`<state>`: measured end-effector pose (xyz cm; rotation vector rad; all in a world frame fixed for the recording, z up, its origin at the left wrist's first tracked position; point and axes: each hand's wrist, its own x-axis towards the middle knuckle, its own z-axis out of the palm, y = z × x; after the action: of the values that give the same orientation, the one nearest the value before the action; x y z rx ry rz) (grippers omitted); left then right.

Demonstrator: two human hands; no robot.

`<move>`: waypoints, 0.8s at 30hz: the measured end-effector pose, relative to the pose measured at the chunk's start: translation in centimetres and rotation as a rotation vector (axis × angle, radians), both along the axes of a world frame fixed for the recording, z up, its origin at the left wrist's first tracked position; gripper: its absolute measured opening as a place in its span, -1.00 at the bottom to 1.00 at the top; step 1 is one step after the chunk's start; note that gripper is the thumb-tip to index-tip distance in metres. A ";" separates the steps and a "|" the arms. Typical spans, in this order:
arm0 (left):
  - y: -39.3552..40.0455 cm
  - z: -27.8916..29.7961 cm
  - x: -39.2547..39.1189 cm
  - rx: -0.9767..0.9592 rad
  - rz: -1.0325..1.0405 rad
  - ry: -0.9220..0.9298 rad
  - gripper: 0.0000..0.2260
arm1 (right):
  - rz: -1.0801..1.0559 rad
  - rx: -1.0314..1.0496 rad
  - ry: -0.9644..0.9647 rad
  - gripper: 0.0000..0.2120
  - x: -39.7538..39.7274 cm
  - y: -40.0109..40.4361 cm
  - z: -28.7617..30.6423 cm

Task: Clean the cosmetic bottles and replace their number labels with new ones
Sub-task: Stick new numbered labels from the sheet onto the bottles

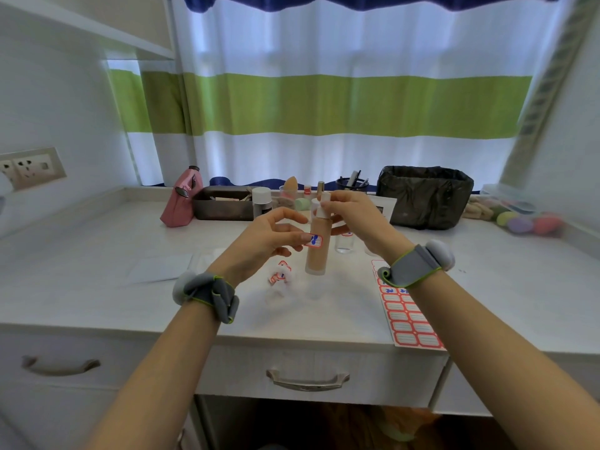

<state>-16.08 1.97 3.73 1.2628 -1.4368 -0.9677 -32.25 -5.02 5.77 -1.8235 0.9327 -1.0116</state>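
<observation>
Two hands are up over the desk [97,241]: the left hand [264,240] and the right hand [354,219], each with one grey wrist strap. One tan cosmetic bottle [316,251] stands between them, and one number label [314,241] sits at the left fingers. One clear little bottle [344,243] stands behind it. One label sheet [410,316] lies to the right. Two peeled labels [280,273] lie crumpled on one white wad. At the back: one pink pouch [181,203], one brown tray [224,204], one dark lined bin [425,196], one pen cup [352,184]. Far right, three coloured sponges [522,222]. Below, two drawer handles [306,380].
</observation>
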 end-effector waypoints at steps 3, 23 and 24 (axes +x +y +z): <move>-0.2 0.0 -0.2 0.004 0.001 -0.010 -0.75 | 0.025 0.024 -0.029 -0.85 -0.1 0.2 0.1; -1.2 -1.4 -0.3 -0.025 0.091 -0.074 -0.71 | 0.067 0.055 -0.078 -0.84 -0.1 0.5 0.1; -1.2 -1.5 -0.4 -0.048 0.126 -0.116 -0.72 | 0.061 0.052 -0.081 -0.84 -0.1 0.5 0.0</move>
<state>-16.44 0.74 2.21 1.3749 -1.4416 -0.7821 -32.34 -4.53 5.80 -1.7448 0.8420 -1.0061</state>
